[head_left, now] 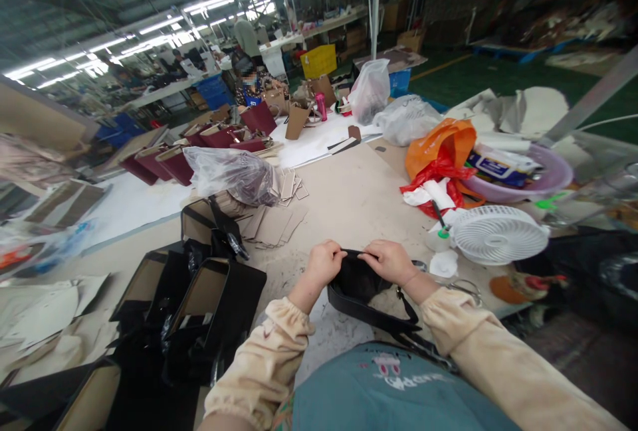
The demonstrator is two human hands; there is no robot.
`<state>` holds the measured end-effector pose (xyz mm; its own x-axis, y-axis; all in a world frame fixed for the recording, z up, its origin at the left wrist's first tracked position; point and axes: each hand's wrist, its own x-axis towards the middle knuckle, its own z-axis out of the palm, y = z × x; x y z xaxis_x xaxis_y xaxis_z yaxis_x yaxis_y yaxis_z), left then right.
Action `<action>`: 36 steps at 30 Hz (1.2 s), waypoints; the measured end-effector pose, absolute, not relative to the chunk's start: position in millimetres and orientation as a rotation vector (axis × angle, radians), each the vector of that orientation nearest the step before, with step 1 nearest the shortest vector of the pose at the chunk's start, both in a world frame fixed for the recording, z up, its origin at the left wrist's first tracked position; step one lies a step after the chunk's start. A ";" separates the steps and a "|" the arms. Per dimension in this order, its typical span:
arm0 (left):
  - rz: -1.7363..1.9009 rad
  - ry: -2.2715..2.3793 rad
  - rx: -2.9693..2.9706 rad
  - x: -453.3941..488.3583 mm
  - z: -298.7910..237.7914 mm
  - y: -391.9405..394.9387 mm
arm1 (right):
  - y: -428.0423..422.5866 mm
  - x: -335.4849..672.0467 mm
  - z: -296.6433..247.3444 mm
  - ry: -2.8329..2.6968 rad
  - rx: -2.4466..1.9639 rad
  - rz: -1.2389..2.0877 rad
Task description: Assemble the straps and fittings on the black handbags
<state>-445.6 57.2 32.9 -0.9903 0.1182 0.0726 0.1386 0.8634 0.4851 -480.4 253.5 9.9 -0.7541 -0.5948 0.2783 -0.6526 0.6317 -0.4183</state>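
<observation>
Both hands grip the far rim of a black handbag that sits close to my body on the table. My left hand pinches the rim at its left part, thumb pointing inward. A short way to the right, my right hand is closed on the same edge. The bag's dark inside faces up between my forearms, and a thin black strap hangs at its right side. Several black bags with tan board inside, one a black bag, stand to the left of my left arm.
Stacked grey-brown boards and a clear plastic bag lie ahead left, near maroon bags. On the right are a white fan, scissors, an orange bag and a purple basin. A person sits beyond.
</observation>
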 end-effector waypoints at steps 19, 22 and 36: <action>-0.699 -2.958 -0.154 -450.7 23.8 58.3 | 280.7 -493.1 7.5 -2.813 1.101 0.992; -0.703 -2.954 -0.154 -448.7 23.0 57.5 | 279.4 -488.1 6.7 -2.840 1.090 0.832; -0.846 -2.925 -0.117 -434.3 28.3 52.9 | 222.7 -476.6 33.5 -3.041 1.105 0.545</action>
<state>-434.3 52.9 28.3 -0.9926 0.0470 0.1123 0.0997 0.8433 0.5281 -476.6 222.7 33.5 -0.7644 -0.6446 -0.0173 -0.5985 0.7191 -0.3532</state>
